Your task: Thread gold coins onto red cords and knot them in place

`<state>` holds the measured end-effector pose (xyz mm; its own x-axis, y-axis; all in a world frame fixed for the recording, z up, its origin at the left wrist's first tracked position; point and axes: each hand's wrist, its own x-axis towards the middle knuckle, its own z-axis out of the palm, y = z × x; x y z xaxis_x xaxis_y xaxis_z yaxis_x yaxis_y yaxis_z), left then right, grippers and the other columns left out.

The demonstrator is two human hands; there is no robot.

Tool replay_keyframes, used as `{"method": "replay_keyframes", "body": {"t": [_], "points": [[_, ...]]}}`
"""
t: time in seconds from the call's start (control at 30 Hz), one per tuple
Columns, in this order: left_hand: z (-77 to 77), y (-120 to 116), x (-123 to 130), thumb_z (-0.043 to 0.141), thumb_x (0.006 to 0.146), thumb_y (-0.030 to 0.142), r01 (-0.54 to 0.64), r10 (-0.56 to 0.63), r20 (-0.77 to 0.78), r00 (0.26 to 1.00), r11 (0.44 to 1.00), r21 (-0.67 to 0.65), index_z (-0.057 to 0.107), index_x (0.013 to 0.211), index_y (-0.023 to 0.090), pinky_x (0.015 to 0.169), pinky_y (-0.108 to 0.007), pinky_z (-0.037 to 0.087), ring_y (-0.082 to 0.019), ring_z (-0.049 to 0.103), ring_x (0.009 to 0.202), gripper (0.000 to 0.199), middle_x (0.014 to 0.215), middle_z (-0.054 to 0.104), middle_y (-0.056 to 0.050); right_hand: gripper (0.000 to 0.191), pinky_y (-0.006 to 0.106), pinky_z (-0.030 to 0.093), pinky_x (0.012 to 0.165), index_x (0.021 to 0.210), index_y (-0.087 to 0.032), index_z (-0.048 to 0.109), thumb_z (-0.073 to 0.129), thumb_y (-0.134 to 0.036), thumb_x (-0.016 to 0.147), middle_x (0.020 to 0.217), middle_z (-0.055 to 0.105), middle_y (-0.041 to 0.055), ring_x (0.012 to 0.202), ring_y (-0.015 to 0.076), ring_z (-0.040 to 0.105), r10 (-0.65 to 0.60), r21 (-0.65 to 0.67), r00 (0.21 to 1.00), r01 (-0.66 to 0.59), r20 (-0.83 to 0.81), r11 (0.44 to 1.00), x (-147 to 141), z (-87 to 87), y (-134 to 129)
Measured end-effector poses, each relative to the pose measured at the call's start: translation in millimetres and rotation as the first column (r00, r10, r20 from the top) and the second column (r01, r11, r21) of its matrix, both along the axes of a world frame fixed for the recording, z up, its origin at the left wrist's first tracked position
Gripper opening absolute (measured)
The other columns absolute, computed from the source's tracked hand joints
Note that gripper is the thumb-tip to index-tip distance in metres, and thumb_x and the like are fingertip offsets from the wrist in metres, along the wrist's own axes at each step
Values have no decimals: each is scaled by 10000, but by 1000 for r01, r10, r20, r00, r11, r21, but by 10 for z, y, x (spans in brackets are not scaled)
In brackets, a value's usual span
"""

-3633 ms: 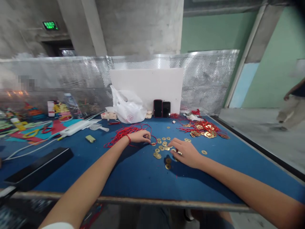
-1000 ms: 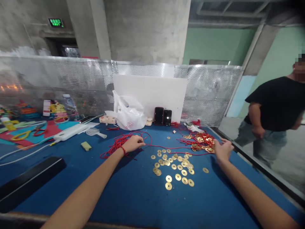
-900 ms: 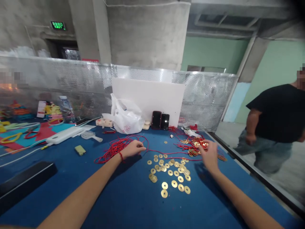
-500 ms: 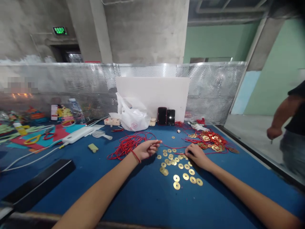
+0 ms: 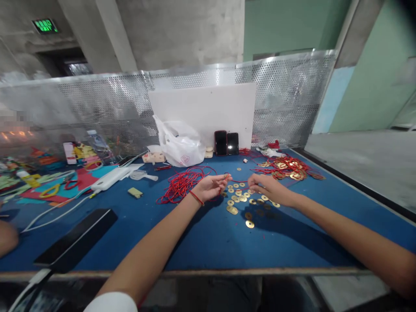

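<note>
As the left hand (image 5: 209, 188) seemingly pinched cord (image 5: 180, 185), the right hand (image 5: 272, 189) curled half-closed over coins (image 5: 242, 199), hold unclear, and cord handling seemed underway, next calling for steadiness.

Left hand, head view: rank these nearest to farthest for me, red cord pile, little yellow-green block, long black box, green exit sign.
From the left hand:
1. Red cord pile: just to its left.
2. Yellow-green block: farther left.
3. Long black box: left and closer to the camera.
4. Green exit sign: background, upper left.
</note>
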<state>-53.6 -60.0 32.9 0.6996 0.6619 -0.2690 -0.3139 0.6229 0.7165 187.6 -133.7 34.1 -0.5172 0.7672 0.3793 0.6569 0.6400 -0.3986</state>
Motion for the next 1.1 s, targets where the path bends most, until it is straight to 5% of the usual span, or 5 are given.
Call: {"method": "replay_keyframes", "body": {"t": [0.13, 0.27, 0.63, 0.83, 1.1], "points": [[-24, -18, 24, 535, 842, 150, 88, -62, -135, 989, 976, 198, 636, 954, 91, 705, -237, 473, -124, 617, 788, 162, 960, 655, -96, 240, 286, 396, 812, 1086, -223, 593, 425, -294, 930, 998, 656, 50, 915, 175, 573, 198, 37, 963, -208, 181, 977, -505, 142, -101], [-24, 54, -63, 574, 812, 168, 54, 91, -315, 945, 905, 422, 665, 889, 72, 759, -245, 442, -138, 626, 830, 153, 924, 685, -102, 212, 277, 404, 776, 925, -208, 669, 458, -224, 907, 926, 672, 60, 883, 182, 589, 152, 66, 933, -182, 326, 981, -861, 100, 11], [-20, 209, -273, 624, 751, 306, -68, 420, -463, 780, 794, 605, 644, 844, 98, 584, -209, 393, -93, 594, 622, 229, 838, 677, -87, 154, 298, 327, 721, 844, -199, 651, 513, -254, 884, 828, 611, 51, 821, 181, 508, 20, 200, 982, -59, 190, 978, -854, -362, 187], [-78, 280, -294, 639, 706, 299, 253, 391, -568, 724, 616, 746, 655, 738, 95, 599, -224, 403, -103, 543, 609, 207, 659, 638, -36, 143, 333, 317, 779, 946, -206, 624, 572, -294, 847, 940, 593, 64, 924, 212, 479, -66, 186, 987, 39, 144, 982, -868, -396, 195], [96, 158, -401, 729, 621, 286, 736, 201, -802, 562, 322, 596, 693, 731, 135, 570, -216, 371, -122, 538, 609, 190, 652, 646, -11, 165, 310, 330, 759, 785, -174, 595, 486, -225, 898, 831, 546, 46, 815, 173, 459, -28, 12, 992, 27, 126, 1000, -902, -437, 304]]}}
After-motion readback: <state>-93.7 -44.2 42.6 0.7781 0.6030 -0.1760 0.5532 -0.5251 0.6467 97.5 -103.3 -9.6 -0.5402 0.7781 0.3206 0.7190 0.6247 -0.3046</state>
